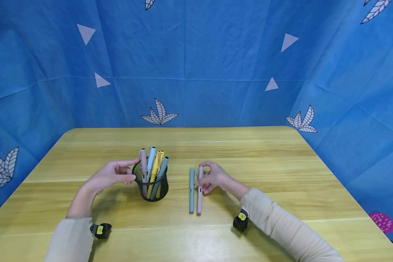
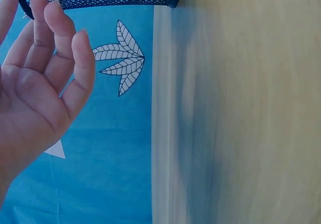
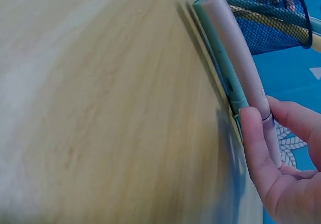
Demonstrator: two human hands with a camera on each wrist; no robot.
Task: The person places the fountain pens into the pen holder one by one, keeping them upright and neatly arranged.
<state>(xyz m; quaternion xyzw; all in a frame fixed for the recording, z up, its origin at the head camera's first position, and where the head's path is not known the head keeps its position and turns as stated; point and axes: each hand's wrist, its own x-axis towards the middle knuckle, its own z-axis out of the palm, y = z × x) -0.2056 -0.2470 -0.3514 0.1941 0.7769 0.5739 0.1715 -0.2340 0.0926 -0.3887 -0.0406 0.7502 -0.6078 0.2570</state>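
Observation:
In the head view my left hand (image 1: 112, 174) holds the left side of a black mesh pen holder (image 1: 162, 189), index finger at the far rim and thumb at the near side. Several pens stand in it: a lilac one (image 1: 143, 163), a light blue one (image 1: 151, 160), yellow ones (image 1: 154, 173) and a grey-green one (image 1: 163, 165). My right hand (image 1: 213, 177) pinches another lilac pen (image 1: 199, 200) between thumb and fingers. Just left of that pen a teal pen (image 1: 191, 196) lies on the table. The right wrist view shows the held lilac pen (image 3: 241, 53) slanting over the teal pen (image 3: 220, 58).
The wooden table (image 1: 249, 225) reaches back to a blue patterned cloth (image 1: 209, 54), which hangs behind it and along both sides. A small black camera sits on each wrist, the left one (image 1: 103, 230) and the right one (image 1: 240, 221) both close over the tabletop.

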